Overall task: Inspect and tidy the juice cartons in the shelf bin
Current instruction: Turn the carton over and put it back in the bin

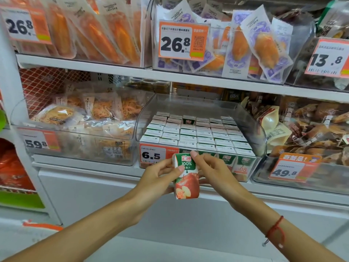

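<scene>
We see a bright scene with even, soft light that seems to come from above; shadows are weak. The clear bin (pixel 251 121) shows pale glare on its plastic walls, and the snack bags (pixel 264 44) on the upper shelf shine a little. We notice strong wide-angle bending at the edges, where shelf lines curve. The price tag (pixel 181 41) reads sharp, but the corners look soft and a bit blurred.
</scene>
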